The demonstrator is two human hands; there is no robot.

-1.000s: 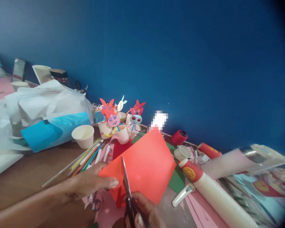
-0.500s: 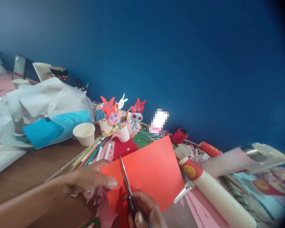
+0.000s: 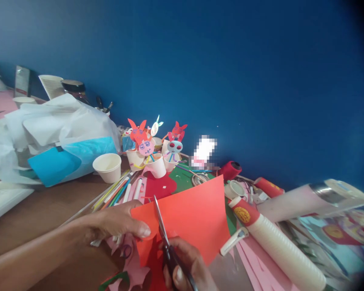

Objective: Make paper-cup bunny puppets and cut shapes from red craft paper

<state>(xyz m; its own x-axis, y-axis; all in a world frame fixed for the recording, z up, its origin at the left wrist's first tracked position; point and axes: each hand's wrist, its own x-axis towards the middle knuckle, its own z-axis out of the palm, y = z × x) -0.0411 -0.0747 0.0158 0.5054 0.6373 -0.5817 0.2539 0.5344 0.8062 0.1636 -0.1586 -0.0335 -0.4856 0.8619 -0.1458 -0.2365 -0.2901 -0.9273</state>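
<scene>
A large red-orange sheet of paper [image 3: 197,218] is held up over the table. My left hand [image 3: 119,222] pinches its left edge, thumb on top and fingers behind. My right hand [image 3: 186,266] is wrapped round the dark handles of a pair of scissors [image 3: 162,222]. The blades lie over the left part of the sheet and point up towards its top edge; whether they are fully closed is hard to tell. Below the sheet, pink paper scraps [image 3: 136,264] and a green strip [image 3: 113,281] lie near my left hand.
Paper cups with craft figures [image 3: 157,165] stand behind the sheet. Coloured sticks [image 3: 115,194], an unused-looking cup [image 3: 107,167] and a plastic bag [image 3: 60,125] are at the left. A long stack of cups [image 3: 285,250], a box cutter [image 3: 234,241] and a red spool [image 3: 229,170] lie right.
The right side of the red-orange sheet has swung slightly, with its top corner shifted right. Both hands keep their holds, and the scissors have hardly moved. The view has shifted a little.
</scene>
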